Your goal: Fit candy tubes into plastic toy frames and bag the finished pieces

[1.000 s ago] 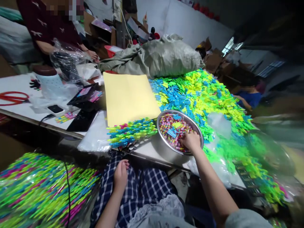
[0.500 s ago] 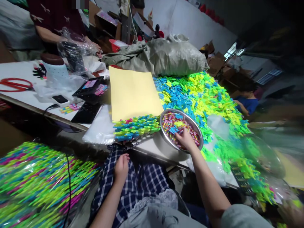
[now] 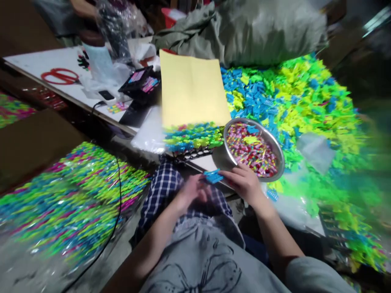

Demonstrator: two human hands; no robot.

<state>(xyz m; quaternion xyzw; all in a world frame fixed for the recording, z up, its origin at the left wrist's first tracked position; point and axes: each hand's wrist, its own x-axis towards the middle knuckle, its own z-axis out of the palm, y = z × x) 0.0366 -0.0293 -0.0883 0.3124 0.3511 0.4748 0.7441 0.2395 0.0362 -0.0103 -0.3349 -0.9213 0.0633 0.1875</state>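
Note:
Over my lap, just in front of the table edge, my right hand pinches the right end of a small blue plastic piece with slats. My left hand, slightly blurred, is closed at the piece's left end. Right beside my right hand, a round metal bowl tilts a little and holds many small pink, red and yellow bits, with a yellow piece and a blue piece on top. Left of the bowl, rows of coloured plastic pieces sit along the front edge of a yellow card.
A large heap of green, yellow and blue plastic pieces covers the right of the table. A grey sack lies behind. Red scissors and a black phone are on the left. Bagged coloured pieces lie below, crossed by a black cable.
My right hand has come out of the bowl with a blue piece and moved left. My left hand has risen from my lap to meet it. The view has tilted down and turned left.

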